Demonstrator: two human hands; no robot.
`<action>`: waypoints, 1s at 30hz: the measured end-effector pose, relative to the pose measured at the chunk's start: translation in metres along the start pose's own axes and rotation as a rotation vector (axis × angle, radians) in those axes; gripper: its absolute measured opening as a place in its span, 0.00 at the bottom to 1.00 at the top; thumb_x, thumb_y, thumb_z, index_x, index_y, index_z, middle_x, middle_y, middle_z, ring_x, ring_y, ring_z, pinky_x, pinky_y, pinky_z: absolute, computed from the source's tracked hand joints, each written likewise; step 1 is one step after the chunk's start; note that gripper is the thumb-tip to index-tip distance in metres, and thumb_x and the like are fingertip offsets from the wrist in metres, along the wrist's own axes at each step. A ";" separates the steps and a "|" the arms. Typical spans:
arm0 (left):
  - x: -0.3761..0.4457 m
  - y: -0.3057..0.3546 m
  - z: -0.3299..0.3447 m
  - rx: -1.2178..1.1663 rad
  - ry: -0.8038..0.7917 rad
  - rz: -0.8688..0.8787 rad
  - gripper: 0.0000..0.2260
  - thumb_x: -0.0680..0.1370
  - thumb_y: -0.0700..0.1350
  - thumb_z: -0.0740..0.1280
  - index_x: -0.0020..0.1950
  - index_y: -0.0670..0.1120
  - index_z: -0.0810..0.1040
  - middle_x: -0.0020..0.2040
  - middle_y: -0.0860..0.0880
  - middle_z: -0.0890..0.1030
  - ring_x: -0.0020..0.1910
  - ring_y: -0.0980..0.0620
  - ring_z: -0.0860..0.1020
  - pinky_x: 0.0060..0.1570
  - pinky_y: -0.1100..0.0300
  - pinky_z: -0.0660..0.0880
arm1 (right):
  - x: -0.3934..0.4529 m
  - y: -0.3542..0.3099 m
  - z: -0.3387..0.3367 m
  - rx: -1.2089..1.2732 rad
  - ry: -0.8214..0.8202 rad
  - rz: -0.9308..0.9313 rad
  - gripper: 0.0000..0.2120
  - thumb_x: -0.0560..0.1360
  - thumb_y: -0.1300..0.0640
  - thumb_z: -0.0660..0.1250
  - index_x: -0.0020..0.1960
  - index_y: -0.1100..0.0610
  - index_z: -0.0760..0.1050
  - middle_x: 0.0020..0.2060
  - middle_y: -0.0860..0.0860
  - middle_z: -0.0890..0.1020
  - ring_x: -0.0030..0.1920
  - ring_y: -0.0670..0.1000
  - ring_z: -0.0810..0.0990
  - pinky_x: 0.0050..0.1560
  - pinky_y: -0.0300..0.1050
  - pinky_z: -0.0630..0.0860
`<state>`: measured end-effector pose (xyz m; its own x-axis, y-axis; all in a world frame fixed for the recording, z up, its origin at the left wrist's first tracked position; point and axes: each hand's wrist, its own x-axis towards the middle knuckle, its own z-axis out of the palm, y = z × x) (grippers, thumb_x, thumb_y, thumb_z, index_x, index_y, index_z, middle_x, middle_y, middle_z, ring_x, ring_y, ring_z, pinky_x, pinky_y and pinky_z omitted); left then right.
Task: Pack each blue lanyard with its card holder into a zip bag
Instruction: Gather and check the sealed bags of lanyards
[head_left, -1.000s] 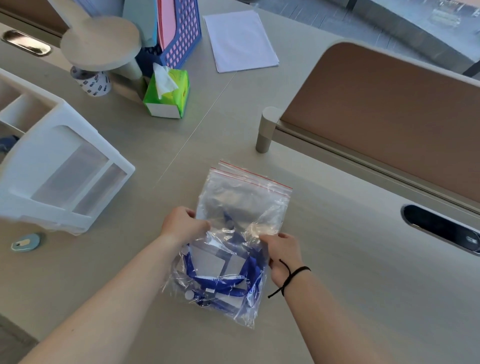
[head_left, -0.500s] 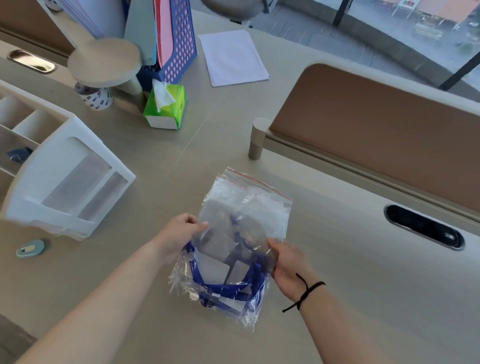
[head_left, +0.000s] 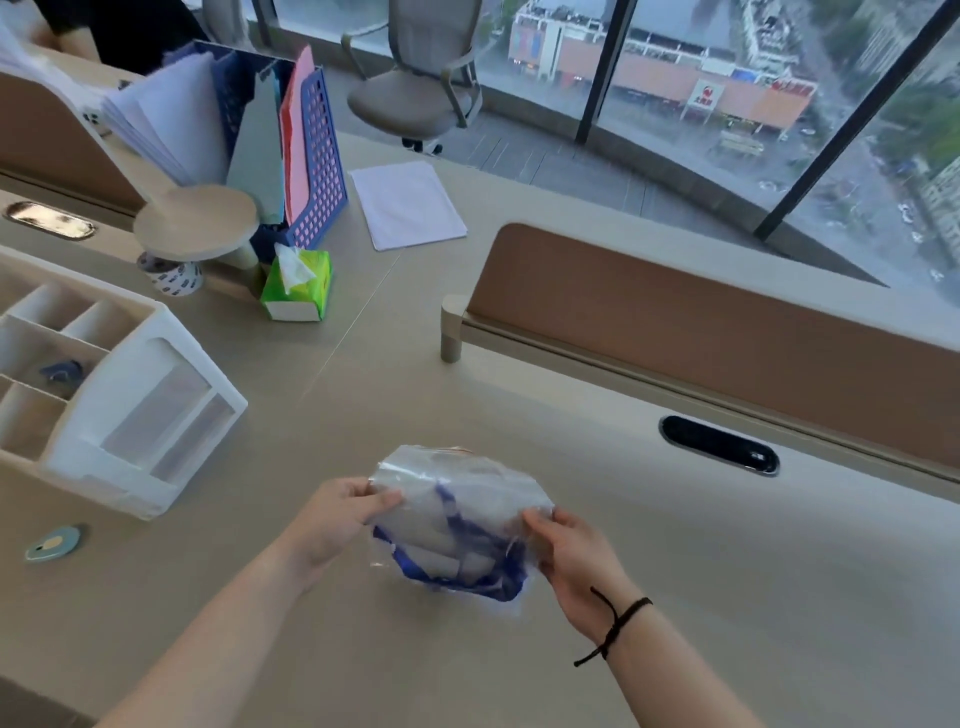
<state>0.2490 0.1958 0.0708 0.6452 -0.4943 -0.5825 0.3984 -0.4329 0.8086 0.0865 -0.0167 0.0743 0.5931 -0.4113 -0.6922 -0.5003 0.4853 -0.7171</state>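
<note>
A clear zip bag (head_left: 457, 493) is held up off the desk between both hands, folded or tilted so its red-lined top edge points away from me. Inside it lie a blue lanyard (head_left: 467, 577) and clear card holders (head_left: 431, 540), bunched toward the lower end. My left hand (head_left: 337, 519) pinches the bag's left edge with thumb and fingers. My right hand (head_left: 571, 551), with a black cord on the wrist, grips the right edge. Something blue (head_left: 62, 371) lies in a compartment of the white organiser; I cannot tell what it is.
A white desk organiser (head_left: 135, 415) stands at the left, a small round teal tag (head_left: 52, 543) in front of it. Behind are a green tissue pack (head_left: 298, 283), a blue file rack (head_left: 317, 171) and white paper (head_left: 408, 202). A brown divider panel (head_left: 701, 332) borders the right.
Both hands have lifted the bag off the desk and tipped its top away, so it now looks folded and bunched. My head has tilted up, bringing the window and chair into view.
</note>
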 end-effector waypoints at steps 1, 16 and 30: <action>-0.010 0.002 0.005 0.005 0.001 0.023 0.11 0.79 0.44 0.69 0.48 0.37 0.84 0.49 0.34 0.84 0.44 0.46 0.81 0.55 0.51 0.75 | -0.010 0.000 -0.008 -0.021 0.007 -0.035 0.09 0.79 0.61 0.65 0.54 0.64 0.80 0.50 0.60 0.85 0.56 0.62 0.82 0.64 0.56 0.76; -0.103 0.064 0.195 0.038 -0.263 0.296 0.08 0.79 0.39 0.68 0.41 0.41 0.84 0.37 0.42 0.85 0.33 0.49 0.79 0.34 0.55 0.74 | -0.185 0.025 -0.176 0.312 0.326 -0.339 0.07 0.77 0.66 0.67 0.48 0.70 0.81 0.43 0.61 0.86 0.43 0.52 0.83 0.46 0.41 0.79; -0.204 0.041 0.428 0.282 -0.570 0.354 0.10 0.77 0.35 0.70 0.36 0.40 0.83 0.35 0.41 0.84 0.33 0.48 0.79 0.35 0.58 0.76 | -0.343 0.137 -0.364 0.516 0.640 -0.332 0.06 0.76 0.67 0.67 0.48 0.68 0.82 0.45 0.65 0.85 0.45 0.59 0.84 0.49 0.48 0.81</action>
<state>-0.1456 -0.0438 0.1880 0.2336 -0.9233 -0.3048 -0.0043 -0.3145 0.9492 -0.4152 -0.0901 0.1839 0.1135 -0.8703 -0.4792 0.0736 0.4884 -0.8695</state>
